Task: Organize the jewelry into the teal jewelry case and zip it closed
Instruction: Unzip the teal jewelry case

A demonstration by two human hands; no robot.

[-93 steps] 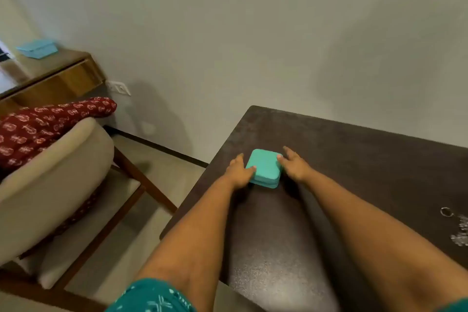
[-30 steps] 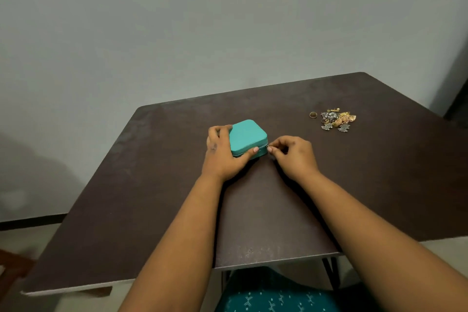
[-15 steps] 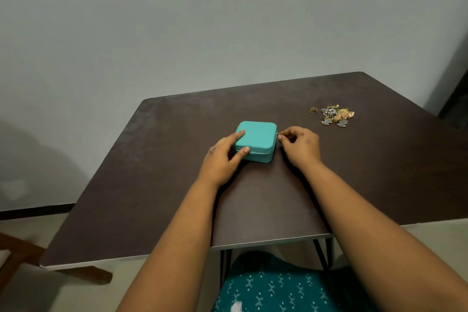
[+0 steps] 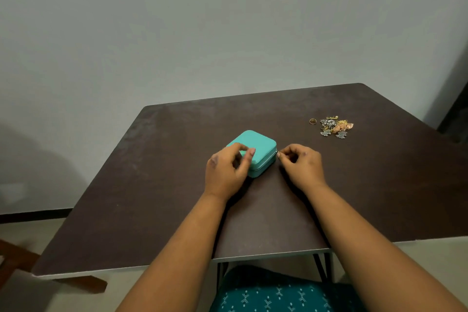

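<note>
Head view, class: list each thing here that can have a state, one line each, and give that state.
teal jewelry case: lid down, flat on the table, turned corner-on to the person.
zipper pull: at the case's right corner, pinched by the right hand.
left hand: fingers curled over the case's near left part.
right hand: pinching the pull.
jewelry pile: loose on the table, outside the case.
gold ring: lying apart, left of the pile.
</note>
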